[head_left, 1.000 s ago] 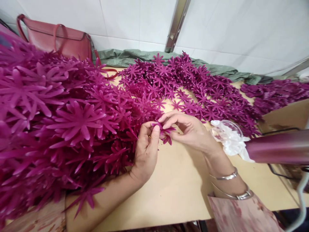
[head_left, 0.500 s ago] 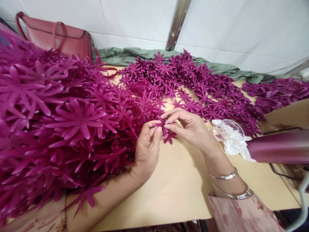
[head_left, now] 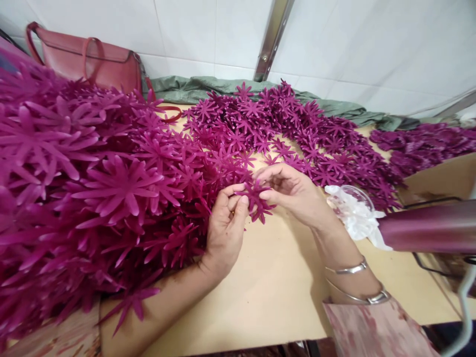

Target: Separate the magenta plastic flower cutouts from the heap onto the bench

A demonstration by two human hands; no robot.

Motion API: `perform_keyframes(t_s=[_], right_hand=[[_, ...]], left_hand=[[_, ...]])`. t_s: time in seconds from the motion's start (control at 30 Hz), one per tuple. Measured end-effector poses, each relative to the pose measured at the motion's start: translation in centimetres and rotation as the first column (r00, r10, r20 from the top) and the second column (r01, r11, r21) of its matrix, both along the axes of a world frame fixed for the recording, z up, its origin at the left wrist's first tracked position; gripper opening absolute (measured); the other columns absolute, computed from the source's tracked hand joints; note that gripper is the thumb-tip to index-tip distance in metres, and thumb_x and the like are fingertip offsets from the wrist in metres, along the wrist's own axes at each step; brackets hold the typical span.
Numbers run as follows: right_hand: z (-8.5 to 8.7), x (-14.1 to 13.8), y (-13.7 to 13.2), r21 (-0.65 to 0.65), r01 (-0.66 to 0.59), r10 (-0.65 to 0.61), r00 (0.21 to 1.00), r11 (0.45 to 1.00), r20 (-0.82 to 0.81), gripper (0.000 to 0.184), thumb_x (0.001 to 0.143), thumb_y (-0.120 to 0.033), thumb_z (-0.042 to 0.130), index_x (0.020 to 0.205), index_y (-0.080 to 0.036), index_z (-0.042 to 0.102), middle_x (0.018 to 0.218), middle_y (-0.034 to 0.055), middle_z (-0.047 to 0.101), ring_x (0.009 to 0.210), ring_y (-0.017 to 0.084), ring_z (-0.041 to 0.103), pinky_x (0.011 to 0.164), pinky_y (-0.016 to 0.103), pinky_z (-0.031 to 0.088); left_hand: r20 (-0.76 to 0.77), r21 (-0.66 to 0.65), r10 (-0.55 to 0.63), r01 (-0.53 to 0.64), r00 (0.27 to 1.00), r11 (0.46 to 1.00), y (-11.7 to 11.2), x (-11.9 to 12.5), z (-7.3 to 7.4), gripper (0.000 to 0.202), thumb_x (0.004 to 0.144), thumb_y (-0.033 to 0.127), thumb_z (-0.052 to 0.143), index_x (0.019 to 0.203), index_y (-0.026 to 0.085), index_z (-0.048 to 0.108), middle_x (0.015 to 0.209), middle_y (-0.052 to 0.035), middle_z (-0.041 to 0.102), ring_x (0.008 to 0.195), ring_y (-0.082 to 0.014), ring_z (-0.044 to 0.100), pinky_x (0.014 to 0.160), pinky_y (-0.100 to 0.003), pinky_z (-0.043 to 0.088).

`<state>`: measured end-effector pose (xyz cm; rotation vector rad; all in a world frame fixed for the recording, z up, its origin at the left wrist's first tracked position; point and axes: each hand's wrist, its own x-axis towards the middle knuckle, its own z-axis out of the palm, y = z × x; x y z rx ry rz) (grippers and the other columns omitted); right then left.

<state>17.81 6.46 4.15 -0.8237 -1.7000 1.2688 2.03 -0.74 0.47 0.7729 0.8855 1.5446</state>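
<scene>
Both my hands meet over the middle of the beige table [head_left: 275,292]. My left hand [head_left: 225,230] pinches a magenta star-shaped flower piece [head_left: 256,201] between thumb and fingers. My right hand [head_left: 292,191] grips the same flower piece from the right with curled fingertips. A big heap of large magenta flower pieces [head_left: 92,198] fills the left side, right beside my left hand. A spread of smaller flat flower pieces [head_left: 282,134] lies just behind my hands.
A red handbag [head_left: 89,62] leans on the white tiled wall at back left. Green cloth [head_left: 208,87] runs along the wall. A clear cup with crumpled white plastic [head_left: 353,210] sits right of my right hand. A magenta cylinder [head_left: 431,230] pokes in from the right.
The flower piece between my fingers has opened out, more petals showing. My right hand shifted slightly right; my left hand stayed in place.
</scene>
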Motion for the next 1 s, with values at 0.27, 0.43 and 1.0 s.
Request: perform_keyframes(t_s=[0.27,0.43,1.0], right_hand=[[-0.4,-0.6,-0.2,0.001,0.052,-0.052,0.997,0.999,0.060,0.020,0.083,-0.037,0.086,0.086,-0.022,0.073,0.089,0.0013,0.070,0.078,0.016,0.064,0.073,0.030,0.053],[0.0,-0.4,-0.2,0.090,-0.012,-0.001,0.989,0.996,0.148,0.018,0.093,-0.041,0.076,0.093,-0.023,0.077,0.097,0.0042,0.076,0.089,0.018,0.069,0.081,0.032,0.054],[-0.3,0.3,0.2,0.255,0.304,-0.367,0.896,0.918,0.252,0.024,0.099,-0.036,0.063,0.082,-0.021,0.072,0.077,0.0001,0.065,0.076,0.017,0.059,0.076,0.031,0.045]], left_hand=[[0.028,-0.042,-0.014,0.015,0.999,0.999,0.5,0.2,-0.2,0.036,0.081,0.028,0.085,0.110,0.020,0.065,0.098,-0.0025,0.078,0.084,-0.0133,0.072,0.078,-0.025,0.059],[-0.011,0.003,0.018,-0.018,1.000,1.000,0.6,0.1,-0.8,0.025,0.086,0.025,0.079,0.108,0.020,0.068,0.109,-0.0046,0.078,0.099,-0.0161,0.073,0.091,-0.029,0.058],[-0.047,-0.048,0.073,-0.075,0.996,0.996,0.5,0.1,-0.7,0.020,0.091,0.033,0.076,0.093,0.021,0.061,0.084,0.0039,0.069,0.072,-0.0092,0.065,0.074,-0.022,0.055]])
